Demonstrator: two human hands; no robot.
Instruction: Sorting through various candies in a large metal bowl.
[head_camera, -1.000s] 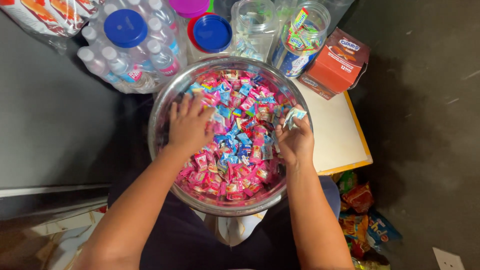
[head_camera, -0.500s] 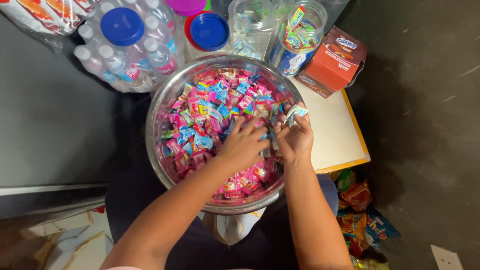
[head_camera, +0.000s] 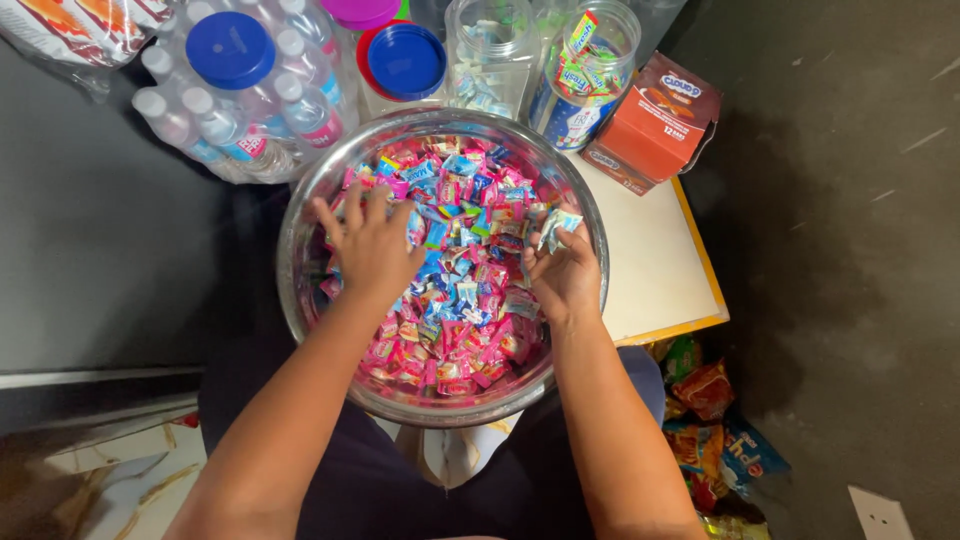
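Note:
A large steel bowl (head_camera: 300, 300) rests on my lap, filled with several small wrapped candies (head_camera: 470, 300) in pink, blue and white. My left hand (head_camera: 370, 245) lies flat on the candies at the bowl's left side, fingers spread. My right hand (head_camera: 562, 272) sits at the right side of the bowl and holds a few pale blue wrapped candies (head_camera: 558, 224) in its fingers.
Past the bowl stand a pack of water bottles (head_camera: 240, 90), jars with blue lids (head_camera: 405, 60), two clear plastic jars (head_camera: 585, 70) and an orange box (head_camera: 655, 125) on a white board (head_camera: 655, 270). Snack packets (head_camera: 710, 420) lie on the dark floor at the right.
My left hand moved from the bowl's left side to the middle beside my right hand, then swept back to the upper left. My right hand kept holding its candies.

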